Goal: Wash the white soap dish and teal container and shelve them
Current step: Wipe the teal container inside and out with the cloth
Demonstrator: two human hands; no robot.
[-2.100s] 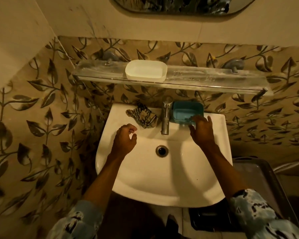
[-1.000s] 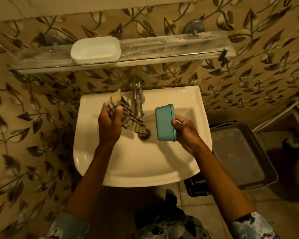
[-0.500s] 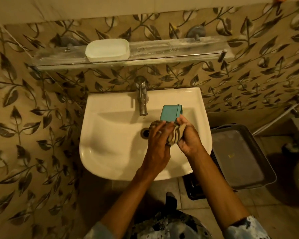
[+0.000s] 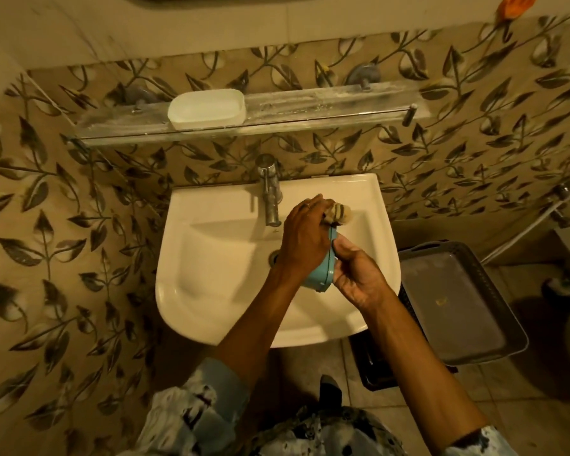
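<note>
The fingers (image 4: 314, 209) of the left hand (image 4: 305, 240) are curled round a striped cloth (image 4: 340, 213) and press it to the far end of the teal container (image 4: 323, 275). The right hand (image 4: 357, 278) grips the container from the right, thumb on its rim, holding it on edge over the white sink (image 4: 218, 258), just right of the tap (image 4: 271, 199). The white soap dish (image 4: 206, 108) sits on the left part of the glass shelf (image 4: 313, 106) on the far wall. A grey tray (image 4: 451, 307) lies right of the sink.
</note>
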